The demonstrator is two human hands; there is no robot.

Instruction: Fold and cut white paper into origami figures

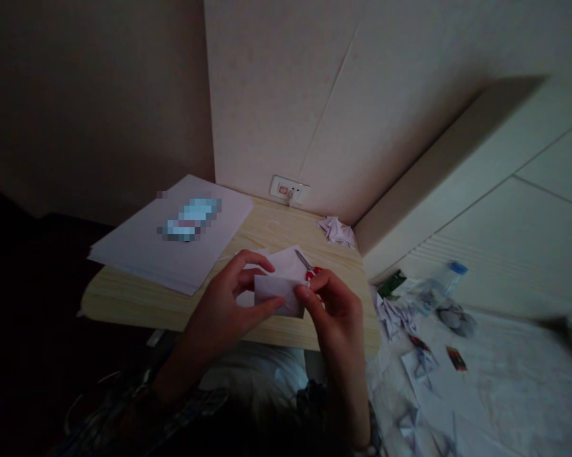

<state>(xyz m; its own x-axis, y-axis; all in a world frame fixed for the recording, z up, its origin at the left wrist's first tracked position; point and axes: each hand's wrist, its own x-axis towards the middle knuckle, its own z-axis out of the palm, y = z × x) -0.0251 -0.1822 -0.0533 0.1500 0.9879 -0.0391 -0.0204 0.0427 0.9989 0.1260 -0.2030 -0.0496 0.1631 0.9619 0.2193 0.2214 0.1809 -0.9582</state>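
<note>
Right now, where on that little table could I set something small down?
The best patch looks like the strip of table between the paper stack, wall socket and folded paper pieces. A narrower one lies along the front edge, left of the left hand. The middle is crowded: held paper, scissors and right hand.

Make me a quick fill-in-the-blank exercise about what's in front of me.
The left hand and the right hand hold a piece of folded ____.
The scissors have ____ handles.
The bottle has a ____ cap.
Of the two hands, the scissors are closer to the ____ one.

Missing words: paper; red; blue; right.
</note>
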